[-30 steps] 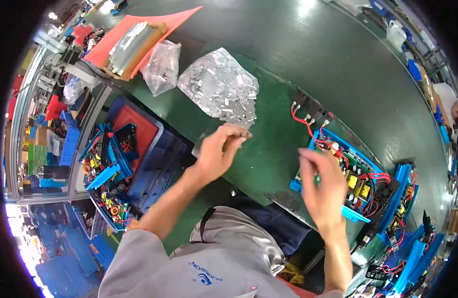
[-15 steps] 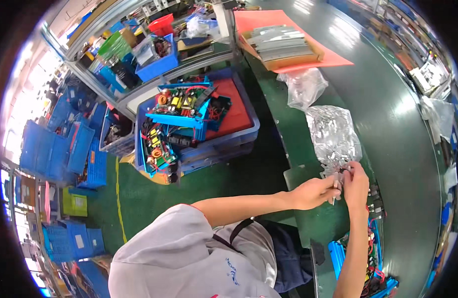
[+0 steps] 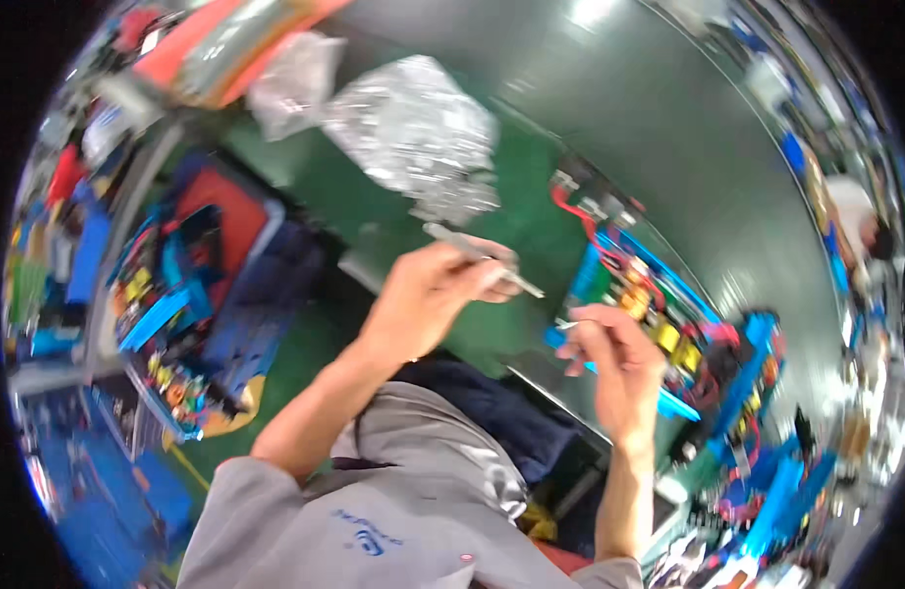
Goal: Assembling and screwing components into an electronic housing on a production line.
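Note:
My left hand [image 3: 428, 294] is closed around a slim grey metal rod-like tool [image 3: 452, 239], whose thin tip points right and toward me. Blur hides its exact kind. To its right, my right hand [image 3: 619, 368] pinches a small silvery piece [image 3: 567, 325] between thumb and fingers. That hand is just in front of a circuit board in an open blue housing [image 3: 703, 304], which carries yellow and orange components and red wires. Beyond my left hand lies a shiny silver bag [image 3: 413, 123] on the green bench top [image 3: 531, 182].
A crumpled clear plastic bag [image 3: 293, 86] lies left of the silver one, beside a pink sheet [image 3: 182, 49]. More blue-housed boards [image 3: 786, 501] crowd the near right. On the left, a dark blue crate [image 3: 246, 285] holds further boards.
My view has swung to the right. Both hands have left the silver bag and moved apart, toward the blue-housed board. The grey tool now shows clearly in my left hand.

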`<action>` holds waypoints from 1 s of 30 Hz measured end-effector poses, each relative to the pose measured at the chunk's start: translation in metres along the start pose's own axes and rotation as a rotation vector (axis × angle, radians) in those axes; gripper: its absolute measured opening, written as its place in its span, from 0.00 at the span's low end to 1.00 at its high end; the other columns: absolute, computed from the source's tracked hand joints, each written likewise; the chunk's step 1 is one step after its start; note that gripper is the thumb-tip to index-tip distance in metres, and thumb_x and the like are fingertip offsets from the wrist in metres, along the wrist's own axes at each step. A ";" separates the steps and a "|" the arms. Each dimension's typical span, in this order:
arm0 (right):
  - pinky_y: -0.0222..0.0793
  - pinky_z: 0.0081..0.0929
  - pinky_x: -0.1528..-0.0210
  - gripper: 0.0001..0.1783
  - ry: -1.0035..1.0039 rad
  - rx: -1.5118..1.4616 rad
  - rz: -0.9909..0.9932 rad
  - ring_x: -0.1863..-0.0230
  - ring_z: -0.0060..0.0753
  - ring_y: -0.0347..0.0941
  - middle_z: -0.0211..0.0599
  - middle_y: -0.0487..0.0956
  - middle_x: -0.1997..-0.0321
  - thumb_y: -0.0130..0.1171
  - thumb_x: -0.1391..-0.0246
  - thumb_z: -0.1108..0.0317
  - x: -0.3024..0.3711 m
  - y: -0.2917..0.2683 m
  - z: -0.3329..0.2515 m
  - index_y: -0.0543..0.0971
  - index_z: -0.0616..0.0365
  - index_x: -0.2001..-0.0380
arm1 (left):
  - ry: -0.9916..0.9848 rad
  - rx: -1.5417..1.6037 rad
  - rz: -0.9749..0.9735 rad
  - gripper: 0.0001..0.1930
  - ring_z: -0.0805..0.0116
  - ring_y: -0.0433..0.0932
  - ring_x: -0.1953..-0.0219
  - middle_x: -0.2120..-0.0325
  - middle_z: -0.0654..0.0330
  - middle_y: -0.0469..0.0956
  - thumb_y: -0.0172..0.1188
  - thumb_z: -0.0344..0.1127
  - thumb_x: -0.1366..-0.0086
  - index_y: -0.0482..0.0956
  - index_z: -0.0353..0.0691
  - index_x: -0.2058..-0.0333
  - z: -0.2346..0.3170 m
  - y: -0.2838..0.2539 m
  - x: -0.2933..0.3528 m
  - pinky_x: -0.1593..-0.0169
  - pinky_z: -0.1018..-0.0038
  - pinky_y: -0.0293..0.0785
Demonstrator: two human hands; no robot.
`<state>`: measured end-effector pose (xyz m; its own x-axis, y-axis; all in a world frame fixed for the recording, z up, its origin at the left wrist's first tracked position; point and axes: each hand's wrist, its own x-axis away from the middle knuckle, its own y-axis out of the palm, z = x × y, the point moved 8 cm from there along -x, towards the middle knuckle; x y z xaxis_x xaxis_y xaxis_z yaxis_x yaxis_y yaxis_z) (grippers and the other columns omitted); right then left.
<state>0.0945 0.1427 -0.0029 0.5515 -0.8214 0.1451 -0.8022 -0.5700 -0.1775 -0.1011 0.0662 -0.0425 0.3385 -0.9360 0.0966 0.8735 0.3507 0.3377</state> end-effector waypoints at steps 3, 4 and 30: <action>0.78 0.23 0.65 0.08 0.036 -0.124 0.065 0.61 0.28 0.81 0.37 0.81 0.60 0.55 0.33 0.75 0.026 -0.024 0.013 0.79 0.65 0.54 | -0.048 -0.038 -0.068 0.11 0.63 0.83 0.56 0.59 0.51 0.82 0.58 0.28 0.29 0.76 0.29 0.51 0.005 0.039 0.000 0.50 0.66 0.82; 0.78 0.23 0.64 0.08 0.027 -0.132 0.089 0.61 0.29 0.81 0.37 0.81 0.59 0.55 0.34 0.75 0.033 -0.033 0.014 0.79 0.66 0.54 | -0.066 -0.035 -0.104 0.11 0.63 0.83 0.56 0.59 0.51 0.82 0.58 0.28 0.29 0.76 0.29 0.51 0.005 0.054 0.001 0.50 0.66 0.82; 0.66 0.47 0.43 0.30 0.205 0.900 1.114 0.45 0.59 0.72 0.57 0.77 0.48 0.66 0.41 0.62 0.191 -0.213 0.108 0.71 0.63 0.40 | 0.609 -0.772 -0.421 0.05 0.68 0.82 0.67 0.65 0.56 0.84 0.66 0.22 0.38 0.81 0.30 0.63 -0.023 0.197 0.002 0.63 0.76 0.77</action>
<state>0.3957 0.1052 -0.0423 -0.3558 -0.8650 -0.3539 -0.3290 0.4704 -0.8188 0.0801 0.1344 0.0024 -0.1104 -0.8885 -0.4453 0.8738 0.1267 -0.4695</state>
